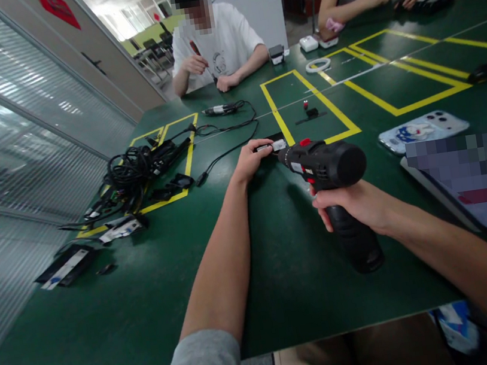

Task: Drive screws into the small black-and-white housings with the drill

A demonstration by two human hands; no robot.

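In my right hand (346,201) is a black cordless drill (322,162) with red switches, its fingers wrapped round the grip. The drill lies nearly level, with its nose pointing left and away from me. My left hand (251,158) grips a small black device with a white label (278,145) on the green table. The drill's tip meets or nearly meets that device; I cannot tell whether they touch. Part of the device is hidden behind my fingers and the drill's nose.
A tangle of black cables (133,171) lies at the left, near black packets (67,264). Yellow tape (279,114) marks rectangles on the table (163,320). On the right are a phone (424,128) and a laptop-like slab (439,191). Two people sit across the table, one holding a screwdriver-like tool (195,48).
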